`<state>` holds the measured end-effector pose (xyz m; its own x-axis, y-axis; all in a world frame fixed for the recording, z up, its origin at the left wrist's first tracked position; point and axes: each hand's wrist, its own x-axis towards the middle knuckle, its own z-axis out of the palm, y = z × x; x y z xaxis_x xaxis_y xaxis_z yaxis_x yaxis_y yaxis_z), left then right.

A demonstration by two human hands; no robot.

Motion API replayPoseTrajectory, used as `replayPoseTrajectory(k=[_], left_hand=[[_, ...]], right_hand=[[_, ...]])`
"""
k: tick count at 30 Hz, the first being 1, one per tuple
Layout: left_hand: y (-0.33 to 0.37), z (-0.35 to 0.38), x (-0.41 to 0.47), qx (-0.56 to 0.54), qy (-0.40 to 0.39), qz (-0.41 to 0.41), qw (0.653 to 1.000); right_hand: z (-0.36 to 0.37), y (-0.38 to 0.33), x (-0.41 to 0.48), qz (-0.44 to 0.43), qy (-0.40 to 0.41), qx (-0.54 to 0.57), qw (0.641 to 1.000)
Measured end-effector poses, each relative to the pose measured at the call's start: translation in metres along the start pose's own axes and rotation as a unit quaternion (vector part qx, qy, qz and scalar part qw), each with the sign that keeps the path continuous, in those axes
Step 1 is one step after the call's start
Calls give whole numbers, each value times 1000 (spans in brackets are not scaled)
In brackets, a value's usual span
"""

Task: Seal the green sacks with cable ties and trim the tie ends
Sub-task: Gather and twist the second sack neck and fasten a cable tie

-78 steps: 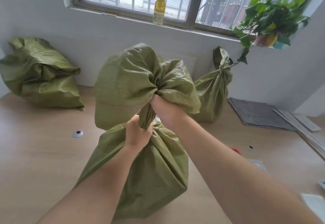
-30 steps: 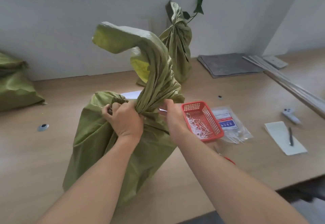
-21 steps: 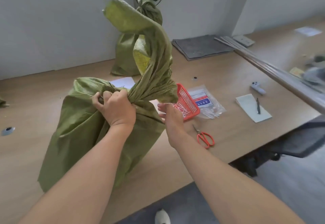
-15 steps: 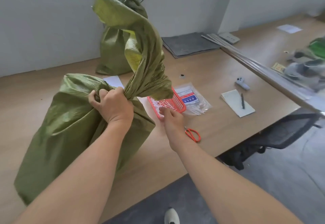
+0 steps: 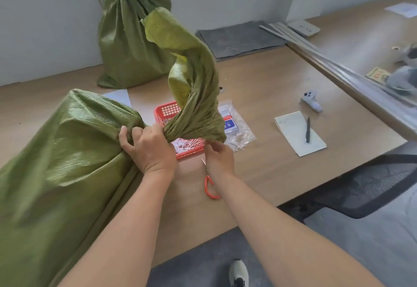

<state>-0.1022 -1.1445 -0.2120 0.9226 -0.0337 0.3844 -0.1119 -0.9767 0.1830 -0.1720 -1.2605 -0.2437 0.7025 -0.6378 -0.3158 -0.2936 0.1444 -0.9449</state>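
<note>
A person's left hand (image 5: 150, 145) clamps the twisted neck of a green sack (image 5: 67, 162) that leans across the tabletop (image 5: 266, 83), its fingers (image 5: 126, 136) curled tight around the gathered weave just where the bulk of the sack ends. Above that grip the loose twisted top (image 5: 194, 79) rises and curls over, its long axis running up and slightly away from the person. The right hand (image 5: 218, 160) hovers just beside the neck on its right, low at the near edge of a red basket (image 5: 167, 111) of white cable ties (image 5: 184, 145); its fingers are drawn together at the tips, but whether they already pinch a tie cannot be told from this angle.

The ties lie directly ahead of and a little to the left of the right hand, partly hidden under the hanging fabric, so the right hand is plainly the nearer one and, with the left occupied, looks the only one free to pick. A tie would probably then have to travel left, to wrap the neck just above the left fist. Orange-handled scissors (image 5: 209, 185) lie on the tabletop under the right wrist, ready for trimming. A bag of spare ties (image 5: 234, 129) sits right of the basket; a second sack (image 5: 130, 38), already tied, stands against the wall.
</note>
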Motion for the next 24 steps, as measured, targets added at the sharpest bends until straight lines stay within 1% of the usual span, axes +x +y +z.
replayPoseTrajectory(k=[5,9,13,17,20,24], left_hand=[[33,36,-4,30,4,21,999],[50,50,2,35,19,5,999],[61,60,8,37,27,-10,999],[59,73,7,60,48,3,997],[58,81,13,69,63,7,996],[57,87,17,73,60,19,995]], right_hand=[[-36,45,58,26,-3,-121,992],[-50,84,90,40,-15,-205,978],[-56,109,116,-7,-1,-258,966],[-57,122,140,-53,9,-323,945],[-55,123,155,-96,5,-347,933],[-51,132,165,-89,2,-391,916]])
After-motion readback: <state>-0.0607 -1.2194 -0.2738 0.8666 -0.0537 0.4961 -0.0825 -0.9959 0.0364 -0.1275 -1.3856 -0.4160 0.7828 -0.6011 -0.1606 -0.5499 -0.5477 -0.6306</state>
